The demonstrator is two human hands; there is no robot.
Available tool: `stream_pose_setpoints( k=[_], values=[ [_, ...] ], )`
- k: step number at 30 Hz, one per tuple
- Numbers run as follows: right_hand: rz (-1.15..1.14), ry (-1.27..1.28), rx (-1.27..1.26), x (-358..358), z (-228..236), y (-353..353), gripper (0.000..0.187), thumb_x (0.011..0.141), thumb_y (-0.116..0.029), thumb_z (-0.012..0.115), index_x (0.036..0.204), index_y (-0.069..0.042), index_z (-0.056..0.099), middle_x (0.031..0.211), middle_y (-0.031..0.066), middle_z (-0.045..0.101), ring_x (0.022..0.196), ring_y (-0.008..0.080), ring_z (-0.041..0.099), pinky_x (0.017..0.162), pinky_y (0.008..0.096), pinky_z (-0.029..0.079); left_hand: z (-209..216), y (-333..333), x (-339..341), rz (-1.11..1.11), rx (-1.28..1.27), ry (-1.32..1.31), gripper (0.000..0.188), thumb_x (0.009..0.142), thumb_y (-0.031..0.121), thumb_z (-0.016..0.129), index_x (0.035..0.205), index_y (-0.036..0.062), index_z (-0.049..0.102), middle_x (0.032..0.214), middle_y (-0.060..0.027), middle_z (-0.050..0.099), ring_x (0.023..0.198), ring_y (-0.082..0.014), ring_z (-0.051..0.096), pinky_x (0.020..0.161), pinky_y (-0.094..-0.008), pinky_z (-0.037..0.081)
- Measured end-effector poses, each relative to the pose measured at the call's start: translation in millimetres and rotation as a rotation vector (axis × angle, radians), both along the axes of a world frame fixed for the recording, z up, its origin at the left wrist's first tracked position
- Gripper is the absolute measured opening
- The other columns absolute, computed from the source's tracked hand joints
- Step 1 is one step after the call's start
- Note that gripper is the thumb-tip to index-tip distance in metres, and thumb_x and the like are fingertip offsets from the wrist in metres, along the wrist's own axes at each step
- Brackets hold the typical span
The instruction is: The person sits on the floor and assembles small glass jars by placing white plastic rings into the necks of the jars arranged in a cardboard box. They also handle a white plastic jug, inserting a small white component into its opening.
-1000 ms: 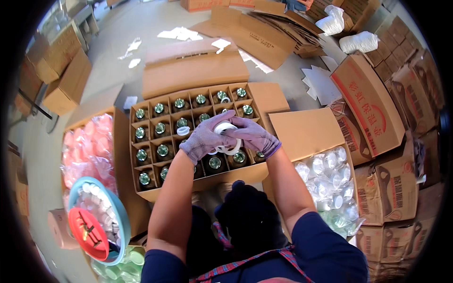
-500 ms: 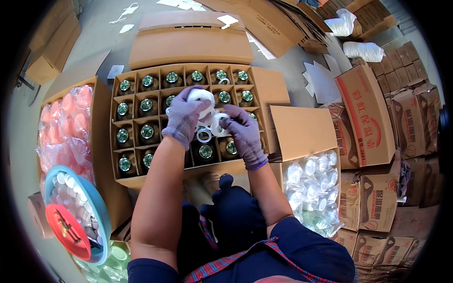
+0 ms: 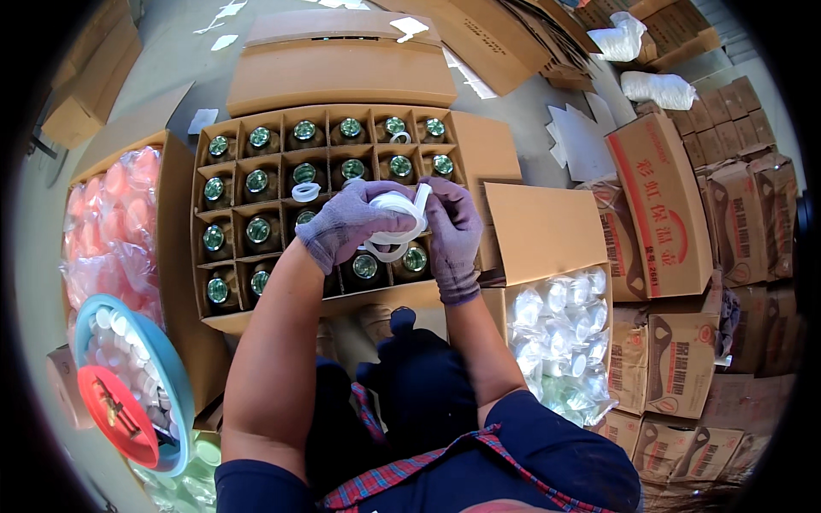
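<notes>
Both my hands wear pale purple gloves and meet over a partitioned cardboard box point(image 3: 242, 321). My left hand point(image 3: 352, 221) is closed around several white plastic rings point(image 3: 398, 205), which overlap in its grasp. The fingers of my right hand point(image 3: 453, 224) pinch the edge of a white ring point(image 3: 422, 198) standing on its side beside them. Bottles point(image 3: 257, 181) with shiny silvery-green tops stand upright in the box's compartments. One loose ring point(image 3: 305, 192) lies at a bottle top left of my hands, and another ring point(image 3: 401, 137) is in the back row. My hands hide some middle bottles.
To the left, a box of bagged pink plastic parts point(image 3: 115, 214) stands behind a blue basin point(image 3: 184, 385) of white caps, with a red bowl point(image 3: 96, 380) on it. A box of clear-bagged parts point(image 3: 556, 329) is at right, near stacked cartons point(image 3: 680, 363).
My left hand has shifted slightly right and down, uncovering a ring at a bottle top. My right hand has come up a little, and the rings between the hands have turned.
</notes>
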State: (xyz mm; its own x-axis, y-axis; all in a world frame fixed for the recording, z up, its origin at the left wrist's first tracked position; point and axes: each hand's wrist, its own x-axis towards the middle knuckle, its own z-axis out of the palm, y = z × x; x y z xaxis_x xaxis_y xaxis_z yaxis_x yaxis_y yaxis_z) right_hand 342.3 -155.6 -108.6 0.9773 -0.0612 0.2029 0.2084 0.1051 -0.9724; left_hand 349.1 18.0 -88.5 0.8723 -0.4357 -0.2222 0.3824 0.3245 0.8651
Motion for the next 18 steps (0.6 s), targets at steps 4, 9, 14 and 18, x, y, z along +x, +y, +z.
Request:
stream_pose_setpoints(
  k=[4, 9, 14, 18],
  values=[
    [0.000, -0.163, -0.167, -5.8, 15.1, -2.1, 0.021, 0.088, 0.000, 0.057, 0.108, 0.001, 0.063, 0.118, 0.0107, 0.059, 0.102, 0.0140, 0.057, 0.089, 0.0262, 0.045, -1.0, -0.8, 2.9, 0.123, -0.125, 0.045, 0.038, 0.071, 0.010, 0.075, 0.107, 0.0048, 0.064, 0.095, -0.0067, 0.065, 0.086, -0.0169, 0.063, 0.077, -0.0314, 0.052],
    [0.116, -0.275, -0.342, 1.0, 6.1, -4.4, 0.020, 0.082, -0.001, 0.064, 0.102, -0.001, 0.064, 0.121, 0.0147, 0.056, 0.106, 0.0250, 0.057, 0.090, 0.0327, 0.046, 4.9, 3.7, 4.0, 0.136, -0.155, 0.046, 0.038, 0.071, 0.013, 0.077, 0.107, 0.0052, 0.064, 0.095, -0.0066, 0.065, 0.084, -0.0158, 0.063, 0.076, -0.0308, 0.052],
    [-0.053, -0.477, -0.655, -0.6, 6.3, -5.1, 0.017, 0.083, -0.005, 0.067, 0.099, -0.001, 0.064, 0.113, 0.0150, 0.060, 0.099, 0.0294, 0.060, 0.086, 0.0350, 0.049, 11.0, 4.5, 3.4, 0.121, 0.018, -0.061, 0.043, 0.072, 0.021, 0.082, 0.106, 0.0010, 0.064, 0.094, -0.0058, 0.066, 0.082, -0.0143, 0.063, 0.074, -0.0294, 0.053],
    [0.013, -0.386, -0.564, -4.4, 10.9, -2.0, 0.015, 0.084, -0.006, 0.067, 0.098, -0.001, 0.063, 0.101, 0.0111, 0.064, 0.089, 0.0239, 0.063, 0.081, 0.0313, 0.050, -1.0, 5.1, 6.5, 0.246, 0.074, -0.149, 0.041, 0.071, 0.020, 0.082, 0.103, -0.0003, 0.066, 0.091, -0.0053, 0.067, 0.079, -0.0132, 0.063, 0.071, -0.0288, 0.053]
  ],
)
